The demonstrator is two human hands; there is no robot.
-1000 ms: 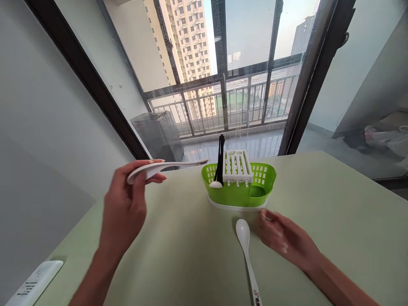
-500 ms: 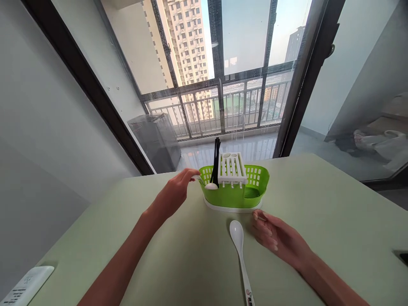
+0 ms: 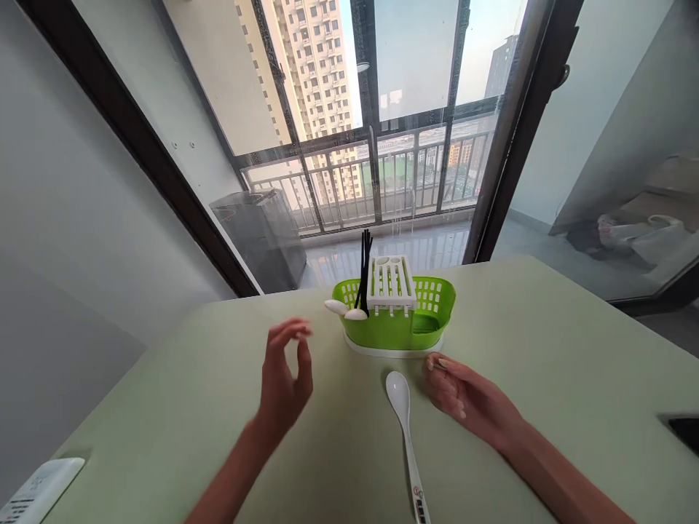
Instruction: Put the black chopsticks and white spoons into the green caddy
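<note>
A green basket (image 3: 376, 334) on a white base stands on the table, with a white slotted rack (image 3: 392, 282) on its rim and black chopsticks (image 3: 364, 273) upright at the left. Two white spoons hang over its left front: one spoon (image 3: 336, 307) at the corner, another spoon (image 3: 356, 314) beside it. My left hand (image 3: 287, 367) is raised to the left of the basket, empty, with thumb and fingers apart. Close to the basket's front right base is my right hand (image 3: 467, 397), fingers loosely curled and nothing visible in them; whether it touches the base I cannot tell. A long white spoon (image 3: 405, 422) lies between my hands.
The pale green table (image 3: 546, 349) reaches to a glass door and window behind. A white object with dark markings (image 3: 41, 487) lies at the left edge, and a dark object (image 3: 685, 431) at the right edge. A grey cabinet (image 3: 262, 240) stands beyond the glass.
My left hand has let go of the spoon at the basket's left corner and drawn back toward me. That spoon now hangs on the rim. My right hand stays by the base.
</note>
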